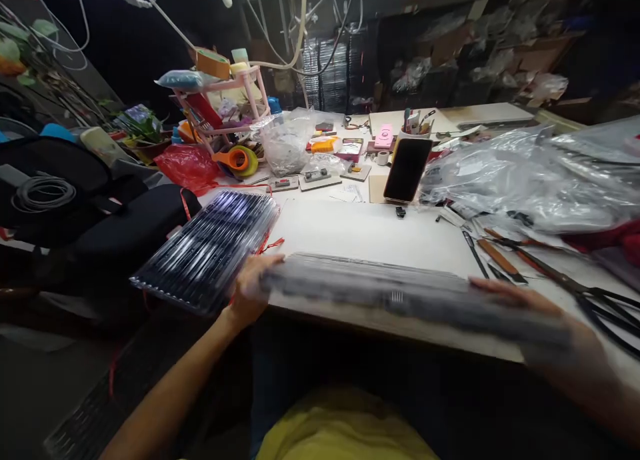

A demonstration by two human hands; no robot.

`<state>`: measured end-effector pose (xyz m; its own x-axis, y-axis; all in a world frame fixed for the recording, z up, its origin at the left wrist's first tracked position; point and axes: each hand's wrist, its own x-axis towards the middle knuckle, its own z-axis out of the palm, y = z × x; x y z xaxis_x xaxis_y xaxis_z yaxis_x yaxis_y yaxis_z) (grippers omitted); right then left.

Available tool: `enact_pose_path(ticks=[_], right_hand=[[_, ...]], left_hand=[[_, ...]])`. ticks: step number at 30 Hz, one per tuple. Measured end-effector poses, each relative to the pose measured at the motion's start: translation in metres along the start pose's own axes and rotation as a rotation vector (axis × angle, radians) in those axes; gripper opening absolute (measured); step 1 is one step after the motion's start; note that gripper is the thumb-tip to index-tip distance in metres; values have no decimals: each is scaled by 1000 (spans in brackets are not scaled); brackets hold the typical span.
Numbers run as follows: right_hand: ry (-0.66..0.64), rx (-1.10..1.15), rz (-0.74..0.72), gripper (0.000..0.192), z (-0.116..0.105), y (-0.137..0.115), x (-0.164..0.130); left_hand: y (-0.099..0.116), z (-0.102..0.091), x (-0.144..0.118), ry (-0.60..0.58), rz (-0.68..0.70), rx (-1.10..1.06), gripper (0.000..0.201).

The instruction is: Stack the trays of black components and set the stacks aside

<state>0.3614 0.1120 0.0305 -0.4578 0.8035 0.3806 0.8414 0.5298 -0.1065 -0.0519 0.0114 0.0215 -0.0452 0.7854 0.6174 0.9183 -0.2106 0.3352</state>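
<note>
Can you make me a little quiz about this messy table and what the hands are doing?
1. True or false: both hands hold the long grey tray by its ends.
2. What leans upright near the middle of the table? A) a phone B) a teapot C) a shoe
3. Fill in: the stack of dark trays lies beside the ___ hand.

Key
1. True: the left hand grips one end and the right hand the other.
2. A, the phone, its screen dark.
3. Left.
</note>
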Motion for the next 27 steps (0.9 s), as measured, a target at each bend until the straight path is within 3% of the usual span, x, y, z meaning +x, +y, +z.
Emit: enact_pose_path(ticks=[2, 3, 6, 11, 15, 18, 21, 24, 27], right_hand=[[47, -8, 135, 77, -4, -4, 28], [53, 5, 190, 73, -4, -6, 41], [-61, 38, 291, 58, 7, -16, 70], [-286, -3, 385, 54, 41, -30, 82], [-375, -60, 400, 53, 55, -33, 77], [-269, -126, 296, 54, 58, -30, 76], [-130, -137, 6, 50, 64, -28, 82], [-169, -54, -193, 48, 72, -31, 92], [-182, -23, -208, 52, 75, -38, 102]], left_hand=[[4, 1, 32, 62, -166, 60, 47], [6, 4, 46, 32, -248, 115, 49], [6, 21, 76, -183, -434, 287, 51], [-7, 61, 79, -363, -444, 370, 44], [-14, 75, 71, -458, -394, 421, 47], [-12, 78, 72, -496, -290, 424, 48], [-4, 85, 76, -547, -152, 368, 46], [8, 98, 76, -550, -91, 321, 61], [17, 107, 75, -462, -122, 345, 64]])
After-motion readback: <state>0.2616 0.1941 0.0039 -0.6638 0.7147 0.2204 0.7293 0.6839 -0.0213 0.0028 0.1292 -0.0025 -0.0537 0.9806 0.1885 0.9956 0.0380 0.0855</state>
